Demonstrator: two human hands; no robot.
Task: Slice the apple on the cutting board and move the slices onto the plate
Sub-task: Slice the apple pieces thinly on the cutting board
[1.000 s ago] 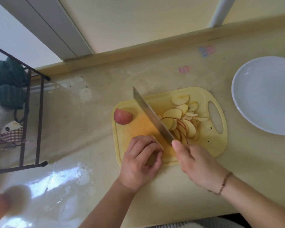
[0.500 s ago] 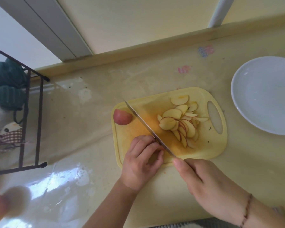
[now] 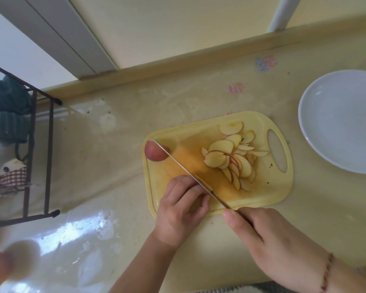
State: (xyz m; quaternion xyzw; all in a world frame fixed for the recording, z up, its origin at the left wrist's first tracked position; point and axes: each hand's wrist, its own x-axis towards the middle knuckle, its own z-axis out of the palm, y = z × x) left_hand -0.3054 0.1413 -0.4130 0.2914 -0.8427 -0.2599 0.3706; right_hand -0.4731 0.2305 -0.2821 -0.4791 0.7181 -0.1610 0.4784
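Our knife [image 3: 190, 174] has dropped flatter since a second ago, its tip now crossing the apple end [image 3: 155, 152] at the board's [image 3: 268, 193] left edge. Our right hand [image 3: 268, 240] grips its handle; our left hand [image 3: 182, 210], curled, hides the piece being cut. Slices [image 3: 232, 157] lie mid-board; the plate [image 3: 342, 121] sits at right, a rack [image 3: 38, 157] at left.

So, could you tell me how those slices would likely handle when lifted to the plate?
The slices look thin, so probably light and slightly bendy. They overlap in a fan, so several may lift together. Freshly cut faces are likely damp and slippery.
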